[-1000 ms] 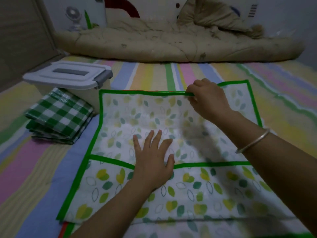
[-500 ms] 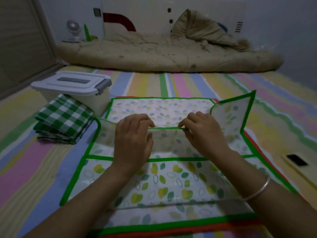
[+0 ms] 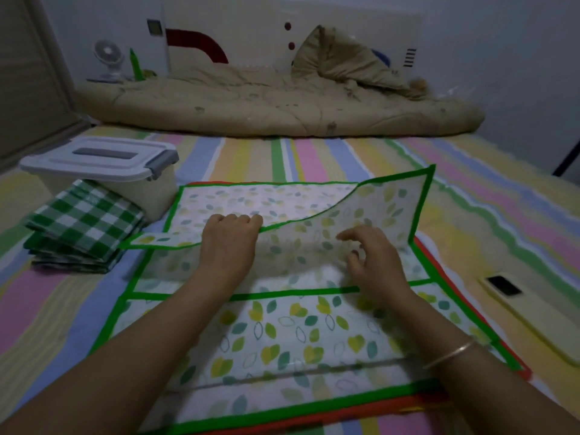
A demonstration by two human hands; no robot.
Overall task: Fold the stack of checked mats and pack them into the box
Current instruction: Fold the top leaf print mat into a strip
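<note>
A leaf-printed mat with a green border (image 3: pixel 282 328) lies on top of a stack of mats on the striped bed. Its far half is lifted and pulled toward me. My left hand (image 3: pixel 230 243) grips the raised green edge near the middle. My right hand (image 3: pixel 373 262) hovers with loosely spread fingers over the lifted flap (image 3: pixel 386 211), holding nothing. A second leaf mat (image 3: pixel 251 199) shows underneath, with a red-edged one below it. Folded green checked mats (image 3: pixel 81 224) sit at the left beside the white lidded box (image 3: pixel 103 164).
A phone on a pale yellow case (image 3: pixel 514 306) lies at the right of the stack. A rumpled beige quilt (image 3: pixel 282 105) runs across the far end of the bed. A small fan (image 3: pixel 108 58) stands in the back left corner.
My right hand has let go of the mat's edge and opened. My left hand still holds the edge, which has shifted left and further toward me, uncovering more of the mat beneath.
</note>
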